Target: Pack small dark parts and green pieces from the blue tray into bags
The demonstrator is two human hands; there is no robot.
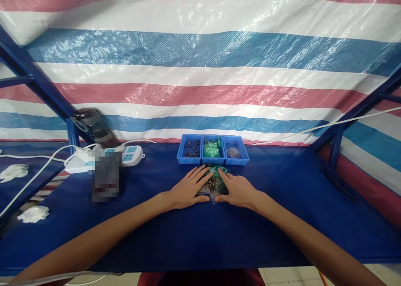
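Observation:
A clear plastic bag with green parts and small dark pieces [214, 185] lies on the blue table in front of the bins. My left hand [189, 187] rests flat over its left side, fingers stretched out and apart. On the right edge of the bag, my right hand [239, 190] touches it with the index finger and thumb extended; the other fingers are partly tucked. Both hands cover parts of the bag, so its full outline is hidden.
Behind the hands stand a blue bin of small dark parts [189, 160], a bin of green packets [213, 160] and a bin of small greyish packets [236, 161]. At left are a power strip [134, 155], a blurred dark object [105, 177], a dark bottle [95, 127] and crumpled tissue [33, 214].

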